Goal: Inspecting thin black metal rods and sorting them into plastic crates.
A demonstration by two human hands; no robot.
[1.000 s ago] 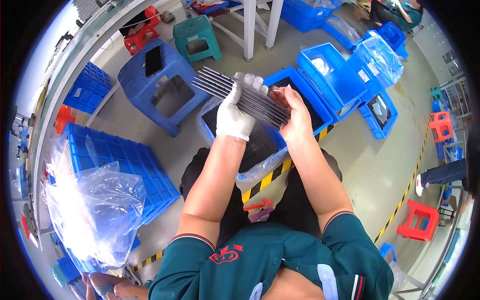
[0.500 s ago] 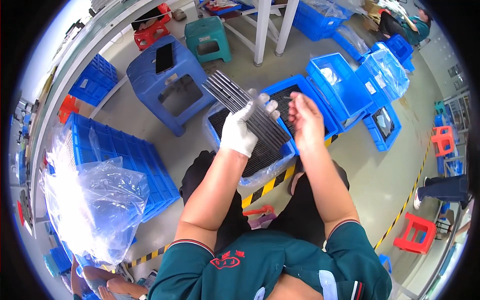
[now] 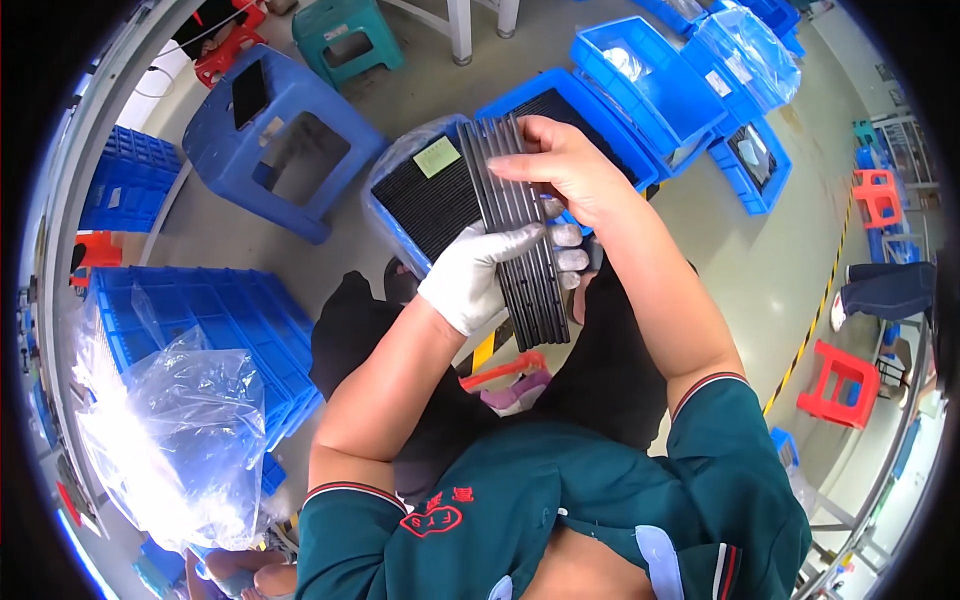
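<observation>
In front of my lap, a bundle of dark, slim rod-like strips (image 3: 525,290) stands nearly upright, its top tilted slightly left. My left hand (image 3: 470,275), in a white glove, wraps round the bundle's lower half, its thumb across the front and its fingertips showing on the right side. My bare right hand (image 3: 575,170) grips the upper end, the thumb lying over the strips and the other fingers partly hidden behind. Just beyond, to the left, is a plastic-lined blue bin (image 3: 385,215) full of similar dark strips, with a yellow-green paper slip (image 3: 437,157) on top.
Another blue bin (image 3: 625,150) with dark strips sits behind my right hand, beside stacked blue bins (image 3: 600,45). A blue stool (image 3: 215,125) holding a black phone (image 3: 250,93) is at far left. Blue crates (image 3: 210,310) and clear plastic (image 3: 190,400) stand near my left arm.
The bundle has turned from a diagonal to nearly upright and come closer to me. My right hand, apart from it before, now grips its upper end. The whole view has shifted.
</observation>
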